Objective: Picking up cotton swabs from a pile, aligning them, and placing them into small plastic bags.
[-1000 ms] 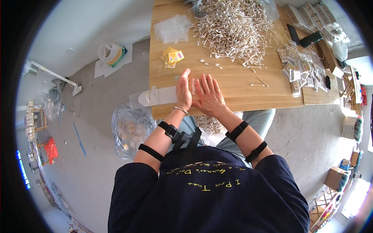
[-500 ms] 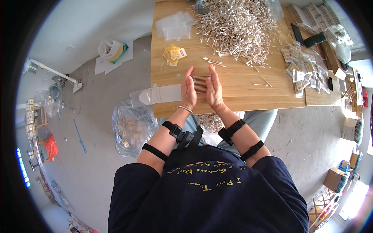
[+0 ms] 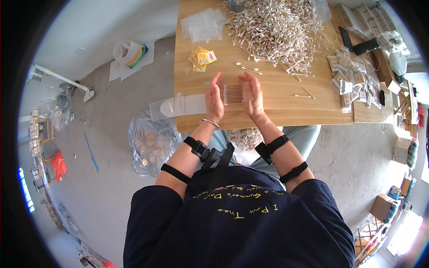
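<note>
1. Your left hand (image 3: 214, 99) and right hand (image 3: 253, 96) stand on edge with flat palms facing each other, pressing a neat row of cotton swabs (image 3: 233, 94) between them. The grip is narrow, held by palm pressure with the fingers straight, not curled.
2. That row lies on the bench (image 3: 286, 105) near its front edge, directly in front of you, the sticks side by side and squared up.
3. Judging by what lies around, the work is early: one row is gathered, while a big loose pile of swabs (image 3: 272, 29) covers the far middle of the bench.
4. A few stray swabs (image 3: 248, 67) lie between the pile and your hands.
5. Clear small bags (image 3: 203, 24) wait at the far left corner, yellow labels (image 3: 202, 58) just nearer.
6. Packed bags (image 3: 351, 80) sit toward the right edge, so some batches look finished.
</note>
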A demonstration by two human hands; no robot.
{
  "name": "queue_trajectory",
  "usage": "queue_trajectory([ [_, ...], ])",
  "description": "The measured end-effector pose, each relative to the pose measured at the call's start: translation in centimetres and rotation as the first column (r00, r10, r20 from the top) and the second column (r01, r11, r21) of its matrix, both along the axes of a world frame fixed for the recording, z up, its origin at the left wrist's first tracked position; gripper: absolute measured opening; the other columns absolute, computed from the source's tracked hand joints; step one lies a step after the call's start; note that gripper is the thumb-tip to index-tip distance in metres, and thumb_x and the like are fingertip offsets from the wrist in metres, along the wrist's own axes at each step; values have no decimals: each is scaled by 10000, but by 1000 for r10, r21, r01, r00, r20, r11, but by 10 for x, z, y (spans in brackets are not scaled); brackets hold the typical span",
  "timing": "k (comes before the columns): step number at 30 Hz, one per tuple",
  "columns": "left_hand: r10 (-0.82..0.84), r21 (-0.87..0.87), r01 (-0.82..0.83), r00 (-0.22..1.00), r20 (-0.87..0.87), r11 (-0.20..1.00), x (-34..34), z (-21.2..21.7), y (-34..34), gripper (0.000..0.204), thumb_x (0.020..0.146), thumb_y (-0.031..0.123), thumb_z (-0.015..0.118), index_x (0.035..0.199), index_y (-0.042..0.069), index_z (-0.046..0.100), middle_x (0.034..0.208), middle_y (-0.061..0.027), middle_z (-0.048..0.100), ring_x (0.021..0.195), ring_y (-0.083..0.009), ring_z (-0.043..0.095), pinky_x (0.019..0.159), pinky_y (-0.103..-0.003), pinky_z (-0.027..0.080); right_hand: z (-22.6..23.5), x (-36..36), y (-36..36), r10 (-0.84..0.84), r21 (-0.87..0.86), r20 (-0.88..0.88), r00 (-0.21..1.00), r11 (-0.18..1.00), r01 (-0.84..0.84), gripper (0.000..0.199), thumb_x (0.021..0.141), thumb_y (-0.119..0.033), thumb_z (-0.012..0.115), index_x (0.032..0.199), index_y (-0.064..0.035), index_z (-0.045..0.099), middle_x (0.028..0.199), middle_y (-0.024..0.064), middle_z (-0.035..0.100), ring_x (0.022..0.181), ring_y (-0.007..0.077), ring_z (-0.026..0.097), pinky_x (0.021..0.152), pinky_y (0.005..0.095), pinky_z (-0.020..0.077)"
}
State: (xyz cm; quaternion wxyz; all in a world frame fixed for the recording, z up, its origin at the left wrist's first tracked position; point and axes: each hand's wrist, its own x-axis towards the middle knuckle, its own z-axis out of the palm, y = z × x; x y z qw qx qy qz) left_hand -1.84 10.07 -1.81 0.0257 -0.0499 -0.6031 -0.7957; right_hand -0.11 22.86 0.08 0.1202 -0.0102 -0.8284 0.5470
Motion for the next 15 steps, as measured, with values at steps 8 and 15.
queue_trajectory([
  [8, -29, -119, 27, 1000, -10, 993, 3, 7, -2, 687, 990, 518, 292, 1353, -54, 401, 1373, -198, 441, 1294, -279, 402, 1096, -375, 285, 1, 0, -17, 42, -377, 23, 999, 926, -30, 400, 1019, -261, 371, 1288, 26, 440, 1255, 148, 555, 1189, 211, 477, 1027, 319, 340],
  [15, -28, 100, 22, 998, 57, 995, 3, 7, -4, 709, 979, 527, 317, 1375, -60, 354, 1416, -209, 380, 1339, -277, 343, 1126, -374, 245, 2, 3, 18, -112, -533, -77, 991, 845, 54, 394, 1009, -222, 391, 1313, 24, 437, 1352, 189, 469, 1306, 264, 391, 1091, 358, 280],
])
